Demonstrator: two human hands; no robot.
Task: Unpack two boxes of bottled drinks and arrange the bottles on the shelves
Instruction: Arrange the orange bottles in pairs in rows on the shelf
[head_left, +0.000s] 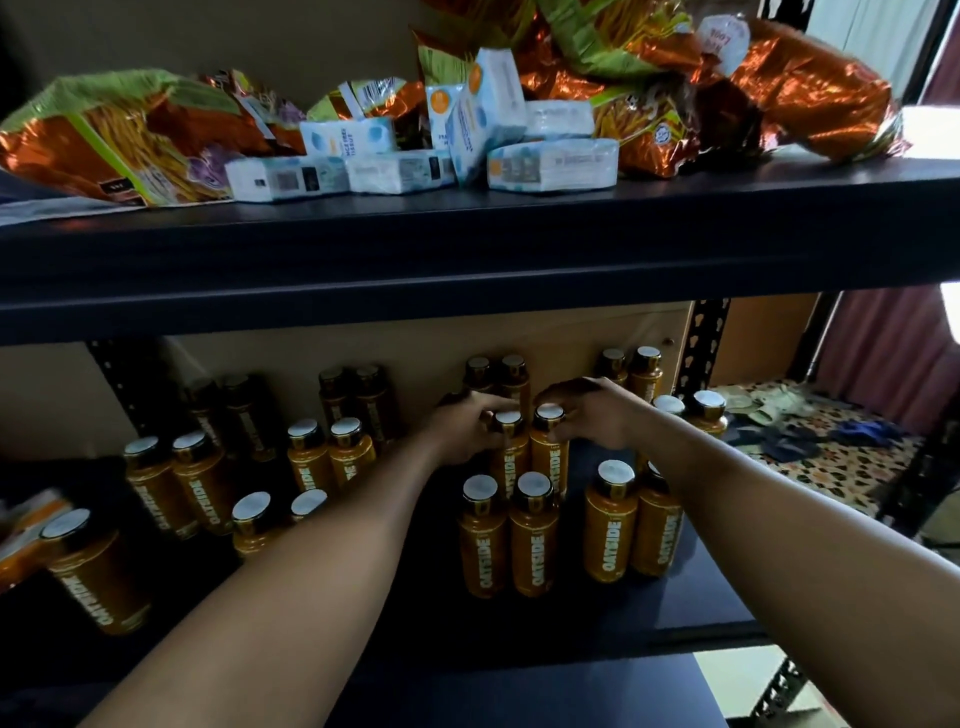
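On the dark, matte lower shelf, the left hand curls round the neck of one upright orange bottle, and the right hand closes its fingers on the dark collar of the bottle beside it, the two touching in the middle row. All the bottles are smooth rounded cylinders with flat pale caps, long axes vertical, "OATSIDE" lettering running up their sides, standing in pairs. On the upper shelf lie crinkled orange foil snack bags and soft white tissue packs.
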